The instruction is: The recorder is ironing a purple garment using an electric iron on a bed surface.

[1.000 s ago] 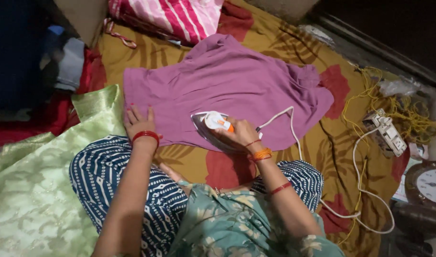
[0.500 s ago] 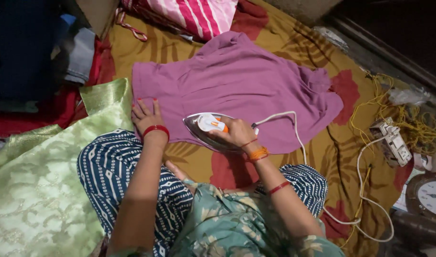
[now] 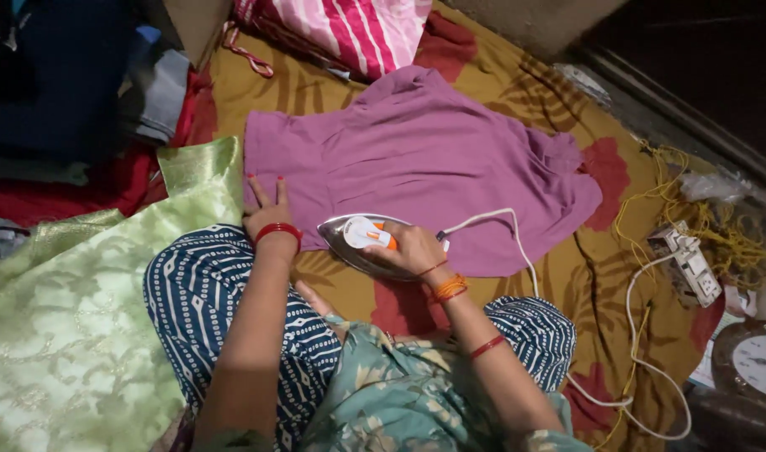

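Note:
A purple garment [image 3: 425,159] lies spread flat on a mustard and red floor cloth [image 3: 341,92]. My right hand [image 3: 412,249] grips the handle of a white and orange electric iron [image 3: 358,238], whose soleplate rests on the garment's near hem. My left hand [image 3: 266,211] lies flat, fingers spread, on the garment's near left corner. A white cord [image 3: 517,243] runs from the iron to the right.
A shiny green fabric [image 3: 90,285] lies at the left beside my knee. A pink striped cloth [image 3: 358,29] sits beyond the garment. At the right are a white power strip [image 3: 688,264], tangled yellow wire [image 3: 717,226] and a round clock [image 3: 755,364].
The iron has slid left along the near hem of the purple garment. My left hand stays pressed on the corner.

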